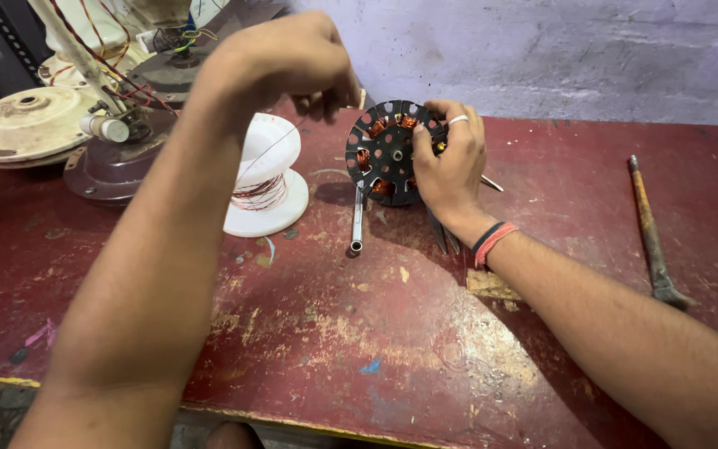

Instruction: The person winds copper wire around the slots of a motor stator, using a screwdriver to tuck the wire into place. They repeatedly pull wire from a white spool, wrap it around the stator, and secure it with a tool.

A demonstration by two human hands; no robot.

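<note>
Right hand (450, 162) grips the black stator (388, 151) by its rim, fingers curled round the edge, holding it upright on the red table (359, 333), mid-back. Left hand (288, 66) is raised, fingertips pinched on thin copper wire (280, 143) running down to the white spool (266, 176) just beside the stator. Judged best: keep wire taut w/ steady pull and stator braced firm so turns lie snug. A metal rod (356, 224) lies touching-close below the stator; hammer (654, 233) well apart at right. Fan parts (35, 125) crowd the back-left corner; front of table has open room.
</note>
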